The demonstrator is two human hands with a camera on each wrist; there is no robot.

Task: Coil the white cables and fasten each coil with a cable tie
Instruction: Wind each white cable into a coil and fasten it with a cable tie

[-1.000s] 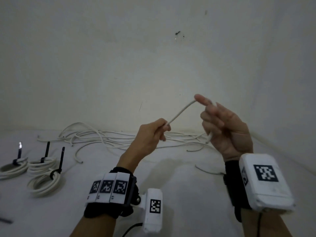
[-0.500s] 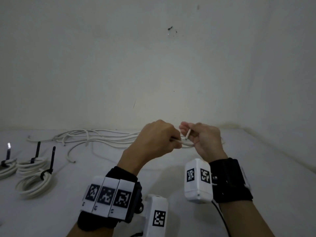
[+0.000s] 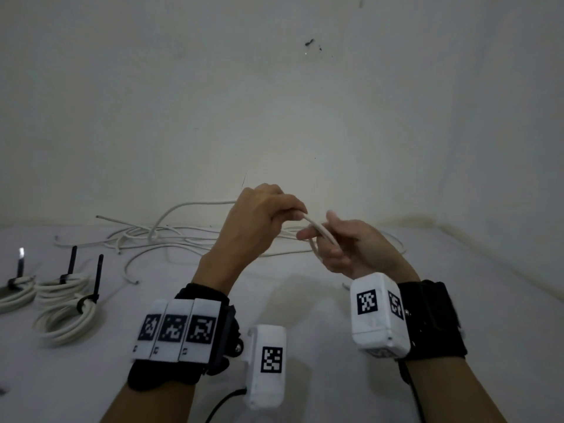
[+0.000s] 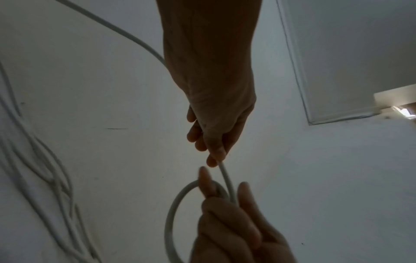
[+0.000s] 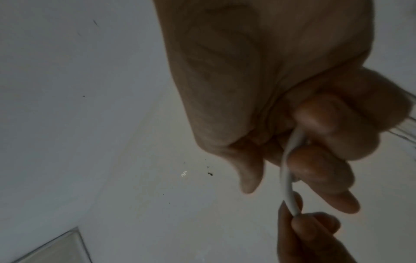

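1. The white cable (image 3: pixel 320 232) is held in the air between both hands above the middle of the tabletop (image 3: pixel 457 300); its first small loop (image 4: pixel 178 210) hangs from the right hand

2. The right hand (image 3: pixel 351 248) has its grip clenched on that loop, with fingers (image 4: pixel 225 222) curled round it where the strands cross

3. The left hand (image 3: pixel 259 221) pinches the running length just beside the right hand, ready to feed in the next turn

4. To do this step well, I judge each new turn should match the first loop in size and lie flat beside it; the right grip should ease only enough to admit the strand, and the left should let the cable roll so no twist builds

5. The slack trails to the loose cables (image 3: pixel 171 239) tangled along the far edge; pulling gently should avoid a snag

6. Three tied coils (image 3: pixel 64 315) with black cable ties (image 3: pixel 98 276) lie near the left edge
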